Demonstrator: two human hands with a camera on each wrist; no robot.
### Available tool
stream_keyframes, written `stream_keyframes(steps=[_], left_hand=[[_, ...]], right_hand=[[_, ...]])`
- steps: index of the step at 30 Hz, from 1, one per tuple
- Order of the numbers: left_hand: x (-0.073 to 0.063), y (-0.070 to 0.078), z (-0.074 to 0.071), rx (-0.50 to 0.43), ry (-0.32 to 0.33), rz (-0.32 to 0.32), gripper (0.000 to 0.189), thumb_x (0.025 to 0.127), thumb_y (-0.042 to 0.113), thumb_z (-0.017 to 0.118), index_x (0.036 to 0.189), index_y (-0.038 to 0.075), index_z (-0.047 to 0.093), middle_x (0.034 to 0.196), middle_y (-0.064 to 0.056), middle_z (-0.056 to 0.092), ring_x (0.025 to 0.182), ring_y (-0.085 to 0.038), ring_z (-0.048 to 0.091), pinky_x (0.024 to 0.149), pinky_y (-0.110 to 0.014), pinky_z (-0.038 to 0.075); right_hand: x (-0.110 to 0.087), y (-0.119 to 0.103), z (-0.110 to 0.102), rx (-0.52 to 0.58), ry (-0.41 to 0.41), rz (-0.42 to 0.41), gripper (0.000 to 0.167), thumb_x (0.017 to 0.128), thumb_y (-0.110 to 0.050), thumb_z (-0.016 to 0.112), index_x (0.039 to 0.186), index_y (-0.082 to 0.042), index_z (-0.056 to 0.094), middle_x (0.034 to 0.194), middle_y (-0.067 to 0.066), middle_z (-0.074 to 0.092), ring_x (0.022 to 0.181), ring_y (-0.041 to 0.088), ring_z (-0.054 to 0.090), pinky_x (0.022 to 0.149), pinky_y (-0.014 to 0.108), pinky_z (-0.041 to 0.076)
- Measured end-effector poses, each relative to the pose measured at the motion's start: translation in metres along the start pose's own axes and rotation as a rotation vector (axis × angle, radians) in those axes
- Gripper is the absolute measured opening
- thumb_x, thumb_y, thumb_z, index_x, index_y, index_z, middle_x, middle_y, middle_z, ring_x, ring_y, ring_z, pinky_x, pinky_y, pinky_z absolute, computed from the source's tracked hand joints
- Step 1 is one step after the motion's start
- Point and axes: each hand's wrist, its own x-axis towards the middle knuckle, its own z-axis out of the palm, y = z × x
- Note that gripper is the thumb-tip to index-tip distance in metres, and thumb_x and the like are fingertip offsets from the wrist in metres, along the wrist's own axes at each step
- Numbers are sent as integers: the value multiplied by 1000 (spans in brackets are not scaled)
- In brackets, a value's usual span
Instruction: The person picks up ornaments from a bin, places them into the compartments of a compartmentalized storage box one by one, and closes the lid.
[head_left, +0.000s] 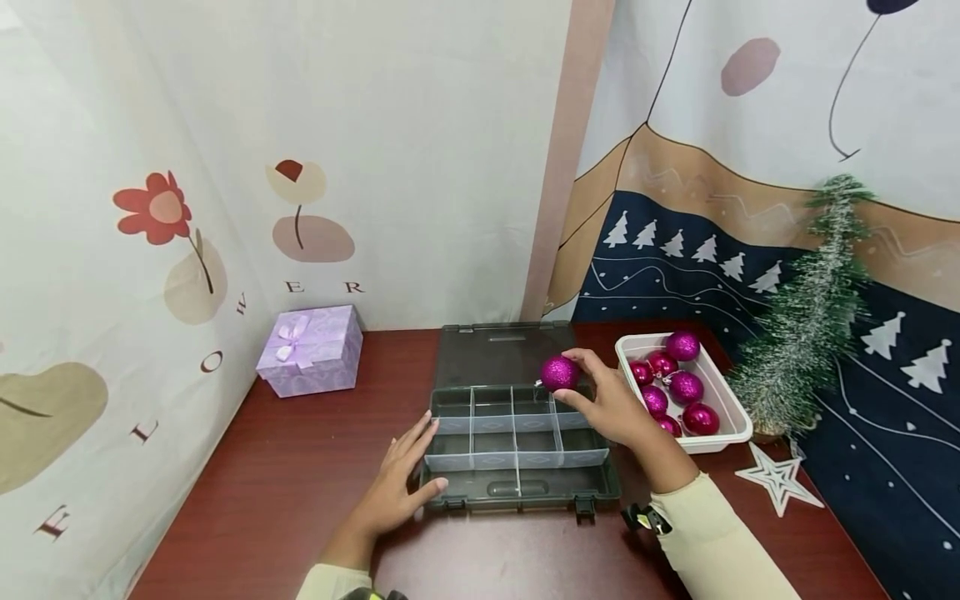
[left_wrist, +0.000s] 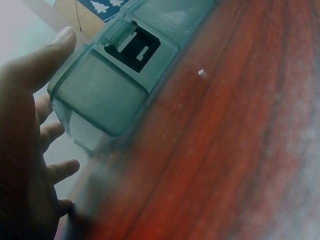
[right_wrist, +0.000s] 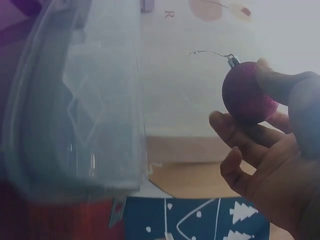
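The right hand (head_left: 611,404) is pinching 1 glittery magenta bauble (head_left: 560,374) above the compartment box (head_left: 468,483); the left hand (head_left: 396,485), grasping nothing, is resting at its left edge. Good placement is requiring the wire hanger (right_wrist: 208,52) clear of dividers (head_left: 480,460).

Head view: F (head_left: 52,523), L (head_left: 145,432), O (head_left: 212,361), W (head_left: 241,303), E (head_left: 294,287), R (head_left: 354,287) are running from lower left to left of centre on the white backdrop (head_left: 420,167). Right wrist view: R is showing sideways, upper middle.
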Motion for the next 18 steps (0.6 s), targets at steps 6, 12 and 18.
stream_keyframes(steps=[6, 12, 18], left_hand=[[-2, 0, 0, -3, -5, 5, 90, 92, 38, 83, 166, 4, 45, 174, -25, 39, 156, -51, 41, 115, -92, 23], [0, -1, -1, -23, -23, -1, 88, 93, 38, 82, 166, 7, 45, 176, -25, 36, 157, -55, 38, 116, -92, 20], [0, -3, -4, -38, -33, 21, 87, 94, 41, 82, 164, 4, 47, 175, -28, 35, 155, -61, 37, 115, -94, 19]], right_hand=[[11, -4, 14, -62, 16, -32, 57, 95, -15, 86, 145, -6, 60, 140, 17, 69, 120, 31, 70, 103, 56, 62], [25, -12, 26, -86, 17, -35, 56, 95, -17, 87, 146, -9, 63, 136, 14, 63, 123, 30, 67, 106, 53, 60], [40, -25, 34, -55, -10, -9, 59, 97, -15, 84, 150, -5, 60, 138, 18, 64, 129, 34, 65, 111, 57, 58]])
